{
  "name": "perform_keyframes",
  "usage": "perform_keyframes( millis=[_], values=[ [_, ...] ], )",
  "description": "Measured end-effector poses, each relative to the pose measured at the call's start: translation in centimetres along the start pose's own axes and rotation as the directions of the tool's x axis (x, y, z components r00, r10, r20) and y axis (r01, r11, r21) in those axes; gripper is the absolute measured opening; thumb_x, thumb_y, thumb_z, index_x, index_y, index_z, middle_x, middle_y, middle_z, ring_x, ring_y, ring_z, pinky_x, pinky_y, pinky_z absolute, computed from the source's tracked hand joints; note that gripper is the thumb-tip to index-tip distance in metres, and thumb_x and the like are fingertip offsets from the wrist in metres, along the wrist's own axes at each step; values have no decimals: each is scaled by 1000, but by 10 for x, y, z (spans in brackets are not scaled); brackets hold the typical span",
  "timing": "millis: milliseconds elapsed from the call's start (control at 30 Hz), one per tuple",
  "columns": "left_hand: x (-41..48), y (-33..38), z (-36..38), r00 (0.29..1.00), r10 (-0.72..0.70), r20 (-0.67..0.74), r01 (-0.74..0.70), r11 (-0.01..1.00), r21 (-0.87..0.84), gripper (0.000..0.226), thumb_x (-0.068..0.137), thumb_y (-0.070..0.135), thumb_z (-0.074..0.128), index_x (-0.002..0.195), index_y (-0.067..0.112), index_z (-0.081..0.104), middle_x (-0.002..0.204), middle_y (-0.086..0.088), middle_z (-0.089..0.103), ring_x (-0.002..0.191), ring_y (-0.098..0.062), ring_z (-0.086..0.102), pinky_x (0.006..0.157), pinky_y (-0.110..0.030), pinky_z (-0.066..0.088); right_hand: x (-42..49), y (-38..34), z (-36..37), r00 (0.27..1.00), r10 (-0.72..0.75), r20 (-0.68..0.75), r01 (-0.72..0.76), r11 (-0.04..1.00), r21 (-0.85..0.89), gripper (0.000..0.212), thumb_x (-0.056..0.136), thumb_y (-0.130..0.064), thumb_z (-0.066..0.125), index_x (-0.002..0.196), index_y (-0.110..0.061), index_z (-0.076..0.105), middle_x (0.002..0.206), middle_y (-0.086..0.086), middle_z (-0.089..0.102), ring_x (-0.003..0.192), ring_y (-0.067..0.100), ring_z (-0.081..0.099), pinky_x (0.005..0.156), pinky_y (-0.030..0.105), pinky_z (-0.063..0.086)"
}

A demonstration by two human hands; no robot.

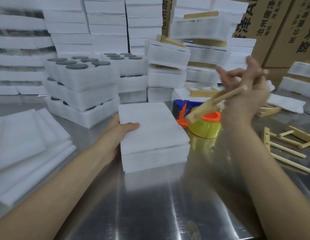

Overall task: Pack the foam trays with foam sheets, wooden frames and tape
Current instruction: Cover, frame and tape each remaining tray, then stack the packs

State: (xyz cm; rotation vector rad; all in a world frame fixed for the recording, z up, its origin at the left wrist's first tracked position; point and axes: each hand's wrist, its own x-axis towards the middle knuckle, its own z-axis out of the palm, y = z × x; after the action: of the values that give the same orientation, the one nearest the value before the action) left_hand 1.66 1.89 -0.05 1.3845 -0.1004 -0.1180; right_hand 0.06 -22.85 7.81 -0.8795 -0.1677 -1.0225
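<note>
A white foam tray point(156, 153) covered by a foam sheet point(150, 125) lies on the steel table point(150, 205) in front of me. My left hand point(119, 132) grips its left edge, thumb on top of the sheet. My right hand point(244, 94) is raised to the right of the tray and holds a wooden frame point(215, 104), blurred by motion, tilted down toward the left. Behind the frame a tape dispenser point(183, 108) in blue and orange carries a yellowish tape roll point(205, 129).
Loose foam sheets point(27, 146) are piled at the left. Stacked foam trays with dark round lids point(77, 82) stand behind. Packed bundles point(168, 66) pile up in the middle, cardboard boxes point(286, 32) at the back right. More wooden frames point(287, 142) lie at the right.
</note>
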Motion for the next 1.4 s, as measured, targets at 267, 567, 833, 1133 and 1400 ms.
perform_keyframes(
  millis=[267,567,833,1133,1400],
  values=[
    [0,0,0,1000,15,2,-15,1000,2,45,86,8,66,128,15,52,112,0,72,96,-16,71,68,-25,57,-46,33,12,816,495,298,-237,757,-609,40,101,-35,47,99,2,61,90,5,72,51,25,68,39,22,45],
    [-2,1,-1,999,-24,43,26,999,-46,44,89,12,63,131,21,51,116,1,70,103,-19,69,78,-32,57,-29,35,1,801,442,404,-93,758,-645,33,104,-30,32,100,-21,63,67,3,69,61,12,68,48,18,47],
    [1,3,-1,998,-50,34,54,993,-110,47,87,6,62,131,20,52,117,-4,69,104,-25,68,84,-39,57,-40,31,6,804,480,352,-174,755,-632,26,102,-21,45,87,-17,66,61,-1,55,52,8,53,53,19,45],
    [2,-1,4,996,-11,-86,1,994,-111,37,90,9,60,126,18,57,111,-2,72,92,-18,72,63,-27,58,-41,26,9,635,715,292,-328,592,-737,12,92,-9,59,98,-1,65,64,10,64,53,21,63,49,24,43],
    [4,-2,0,999,27,-25,-26,1000,12,34,93,19,59,126,25,56,108,6,73,97,-14,70,83,-31,56,-34,20,1,424,751,505,169,482,-860,10,85,-32,71,79,-29,78,82,-11,69,82,10,61,80,32,47]
  ],
)
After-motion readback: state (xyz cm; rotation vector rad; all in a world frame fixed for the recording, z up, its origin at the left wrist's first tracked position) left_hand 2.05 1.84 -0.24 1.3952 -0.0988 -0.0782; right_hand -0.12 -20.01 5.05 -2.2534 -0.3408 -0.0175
